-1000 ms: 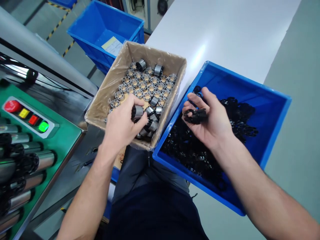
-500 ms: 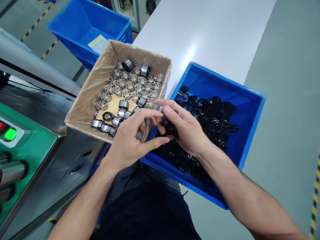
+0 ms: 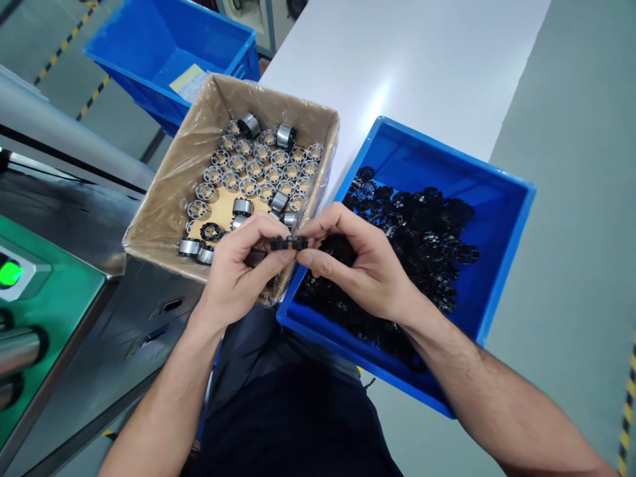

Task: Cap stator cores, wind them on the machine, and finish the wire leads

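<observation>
Between my two hands is a small black plastic ring part [image 3: 289, 244], seen edge-on. My left hand [image 3: 243, 265] pinches its left side with thumb and forefinger. The right side is pinched the same way by my right hand [image 3: 358, 265]. Both hands hover over the gap where a plastic-lined cardboard box [image 3: 163, 192] meets a blue bin [image 3: 501, 258]. Rows of silver metal cores [image 3: 254, 168] stand in the box, several lying on their sides, with one loose black ring [image 3: 212, 231] among them. A heap of black plastic parts [image 3: 422, 218] fills the bin.
A white table [image 3: 422, 59] lies beyond the box and bin. At the back left stands another blue bin [image 3: 169, 40] with paper in it. On the left is a green machine panel [image 3: 59, 298] with a lit green button [image 3: 10, 273].
Both hands have moved slightly left and closed in on the black ring part, which now shows between the fingertips. My left hand's fingers were more spread before.
</observation>
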Motion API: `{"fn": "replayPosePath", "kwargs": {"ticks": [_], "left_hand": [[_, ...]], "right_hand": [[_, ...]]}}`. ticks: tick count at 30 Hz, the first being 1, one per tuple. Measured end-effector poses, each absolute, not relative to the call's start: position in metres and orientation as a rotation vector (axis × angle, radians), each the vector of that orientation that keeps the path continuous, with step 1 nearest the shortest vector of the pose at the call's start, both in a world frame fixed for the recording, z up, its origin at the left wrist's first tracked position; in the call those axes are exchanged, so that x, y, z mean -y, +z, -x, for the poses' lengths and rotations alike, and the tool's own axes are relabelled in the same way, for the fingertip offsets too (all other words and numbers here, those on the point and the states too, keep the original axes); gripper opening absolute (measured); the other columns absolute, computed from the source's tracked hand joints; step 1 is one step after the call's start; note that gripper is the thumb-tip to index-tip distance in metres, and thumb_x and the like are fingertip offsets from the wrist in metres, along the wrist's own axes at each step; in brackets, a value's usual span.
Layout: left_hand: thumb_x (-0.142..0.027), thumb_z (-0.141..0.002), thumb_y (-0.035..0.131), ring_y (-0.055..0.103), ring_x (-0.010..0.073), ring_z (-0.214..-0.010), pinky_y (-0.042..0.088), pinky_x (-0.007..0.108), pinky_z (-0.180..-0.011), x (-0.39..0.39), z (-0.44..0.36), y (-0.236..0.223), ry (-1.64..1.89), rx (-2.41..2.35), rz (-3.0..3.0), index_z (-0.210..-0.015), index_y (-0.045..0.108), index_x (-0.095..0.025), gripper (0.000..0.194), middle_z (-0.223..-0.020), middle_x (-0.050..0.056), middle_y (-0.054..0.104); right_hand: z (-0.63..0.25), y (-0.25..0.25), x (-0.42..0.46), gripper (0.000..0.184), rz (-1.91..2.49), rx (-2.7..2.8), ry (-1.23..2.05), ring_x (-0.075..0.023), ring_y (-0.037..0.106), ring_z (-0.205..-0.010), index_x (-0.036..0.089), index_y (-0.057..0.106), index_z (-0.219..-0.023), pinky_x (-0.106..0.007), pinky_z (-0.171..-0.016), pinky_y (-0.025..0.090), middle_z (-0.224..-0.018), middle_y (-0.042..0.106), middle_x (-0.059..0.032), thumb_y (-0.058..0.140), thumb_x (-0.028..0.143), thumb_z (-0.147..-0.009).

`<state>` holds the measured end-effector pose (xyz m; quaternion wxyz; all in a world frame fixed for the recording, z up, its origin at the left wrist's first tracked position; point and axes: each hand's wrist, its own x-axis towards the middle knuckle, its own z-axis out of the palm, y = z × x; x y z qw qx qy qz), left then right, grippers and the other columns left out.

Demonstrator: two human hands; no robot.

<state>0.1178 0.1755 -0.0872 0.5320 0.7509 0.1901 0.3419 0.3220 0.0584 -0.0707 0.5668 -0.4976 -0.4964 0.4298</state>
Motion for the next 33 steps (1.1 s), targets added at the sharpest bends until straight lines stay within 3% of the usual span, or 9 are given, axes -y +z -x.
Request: {"fn": "replayPosePath", "kwargs": {"ticks": [5, 8, 10, 12, 15, 19, 25, 29, 33], "left_hand": [[-0.035, -0.111, 0.095, 0.062, 0.0106, -0.07, 0.052, 0.024, -0.065, -0.176, -0.113, -0.088, 0.665, -0.414, -1.472, -0.11, 0.079, -0.026, 0.018, -0.094, -0.002, 0.07], [-0.037, -0.085, 0.116, 0.068, 0.0096, -0.074, 0.059, 0.02, -0.062, -0.177, -0.116, -0.088, 0.655, -0.483, -1.121, -0.135, 0.071, -0.034, 0.067, -0.107, -0.005, 0.071], [-0.034, -0.071, 0.122, 0.075, 0.0102, -0.084, 0.065, 0.017, -0.068, -0.176, -0.121, -0.086, 0.686, -0.58, -0.933, -0.132, 0.066, -0.033, 0.083, -0.112, -0.005, 0.074], [-0.038, -0.076, 0.12, 0.077, 0.0105, -0.085, 0.064, 0.015, -0.066, -0.173, -0.129, -0.082, 0.697, -0.705, -0.862, -0.123, 0.064, -0.029, 0.073, -0.108, -0.004, 0.077], [-0.074, -0.105, 0.092, 0.06, 0.0103, -0.052, 0.048, 0.02, -0.043, -0.163, -0.141, -0.079, 0.651, -0.787, -0.884, -0.121, 0.067, -0.027, 0.055, -0.081, -0.005, 0.071], [-0.104, -0.113, 0.044, 0.033, 0.0103, -0.034, 0.018, 0.027, -0.032, -0.149, -0.146, -0.083, 0.571, -0.736, -1.009, -0.107, 0.066, -0.027, 0.081, -0.059, -0.006, 0.053], [-0.088, -0.113, 0.068, 0.044, 0.013, -0.046, 0.026, 0.028, -0.038, -0.147, -0.139, -0.094, 0.555, -0.72, -1.109, -0.117, 0.06, -0.03, 0.059, -0.073, -0.005, 0.057], [-0.084, -0.113, 0.064, 0.047, 0.014, -0.054, 0.032, 0.029, -0.046, -0.148, -0.137, -0.093, 0.517, -0.699, -1.119, -0.129, 0.054, -0.032, 0.055, -0.084, -0.004, 0.058], [-0.083, -0.112, 0.064, 0.039, 0.0131, -0.053, 0.034, 0.03, -0.048, -0.149, -0.136, -0.093, 0.463, -0.645, -1.098, -0.132, 0.051, -0.033, 0.056, -0.086, -0.004, 0.055]], "right_hand": [[-0.324, -0.073, -0.063, 0.037, 1.175, 1.184, 0.891, -0.0215, 0.082, -0.1, 0.024, 0.09, -0.108, -0.039, -0.099, 0.072, -0.109, 0.089, -0.0043, 0.105, 0.058, -0.102], [-0.323, -0.072, -0.062, 0.037, 1.163, 1.184, 0.839, -0.0257, 0.086, -0.115, 0.025, 0.087, -0.094, -0.045, -0.113, 0.072, -0.124, 0.094, -0.0073, 0.111, 0.054, -0.095], [-0.321, -0.072, -0.061, 0.041, 1.173, 1.17, 0.81, -0.0266, 0.087, -0.117, 0.025, 0.083, -0.085, -0.048, -0.117, 0.071, -0.126, 0.094, -0.0075, 0.113, 0.051, -0.093], [-0.319, -0.074, -0.062, 0.042, 1.19, 1.131, 0.791, -0.0235, 0.086, -0.103, 0.025, 0.082, -0.087, -0.044, -0.106, 0.074, -0.119, 0.093, -0.0053, 0.115, 0.051, -0.09], [-0.318, -0.077, -0.063, 0.048, 1.221, 1.07, 0.76, -0.0173, 0.08, -0.084, 0.027, 0.088, -0.115, -0.036, -0.088, 0.073, -0.108, 0.088, 0.0002, 0.117, 0.054, -0.087], [-0.314, -0.082, -0.063, 0.044, 1.267, 1.103, 0.775, -0.0195, 0.081, -0.093, 0.029, 0.092, -0.122, -0.039, -0.097, 0.073, -0.116, 0.089, -0.0023, 0.112, 0.055, -0.093], [-0.308, -0.083, -0.062, 0.043, 1.285, 1.038, 0.88, -0.0171, 0.078, -0.084, 0.026, 0.089, -0.122, -0.038, -0.091, 0.072, -0.124, 0.092, -0.0031, 0.112, 0.043, -0.09], [-0.309, -0.082, -0.063, 0.039, 1.247, 1.05, 0.921, -0.0178, 0.082, -0.089, 0.024, 0.088, -0.123, -0.038, -0.096, 0.072, -0.12, 0.092, -0.0014, 0.106, 0.029, -0.089], [-0.312, -0.081, -0.065, 0.045, 1.239, 1.019, 0.949, -0.0191, 0.084, -0.093, 0.024, 0.093, -0.117, -0.038, -0.099, 0.071, -0.114, 0.094, -0.0007, 0.118, 0.039, -0.082]]}}
